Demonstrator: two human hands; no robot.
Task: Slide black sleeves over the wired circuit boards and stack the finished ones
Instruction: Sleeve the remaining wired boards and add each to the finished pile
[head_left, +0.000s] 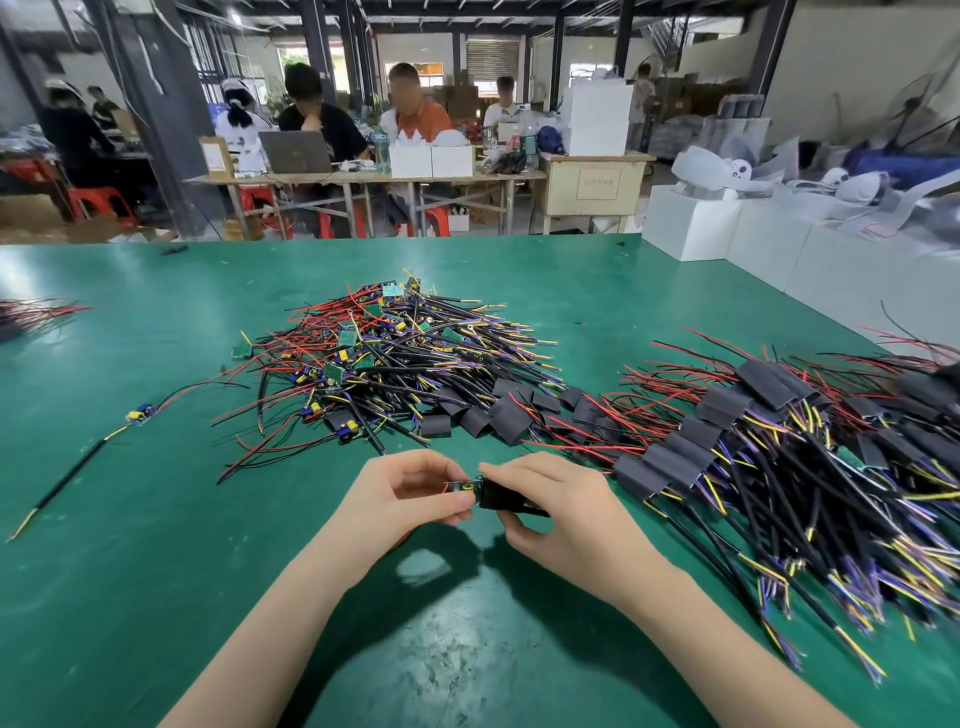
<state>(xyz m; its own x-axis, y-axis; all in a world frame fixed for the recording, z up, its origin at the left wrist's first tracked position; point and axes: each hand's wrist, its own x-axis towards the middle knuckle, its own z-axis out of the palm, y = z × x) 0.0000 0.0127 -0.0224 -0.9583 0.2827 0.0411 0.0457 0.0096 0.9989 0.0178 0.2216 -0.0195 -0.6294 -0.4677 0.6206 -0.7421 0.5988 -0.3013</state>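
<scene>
My left hand (410, 493) pinches a small wired circuit board (460, 487) above the green table. My right hand (550, 506) grips a black sleeve (498, 496) whose open end meets the board's right end. A tangled heap of bare boards with red, black and yellow wires (384, 358) lies behind my hands. Loose black sleeves (493, 410) lie at that heap's near right edge. A long stack of sleeved boards (753, 441) stretches along the right.
One single wired board (139, 415) lies alone at the left, its black cable running toward the near left. More wires (36, 312) sit at the far left edge. White boxes (727, 228) stand at the table's far right. People sit at a table beyond.
</scene>
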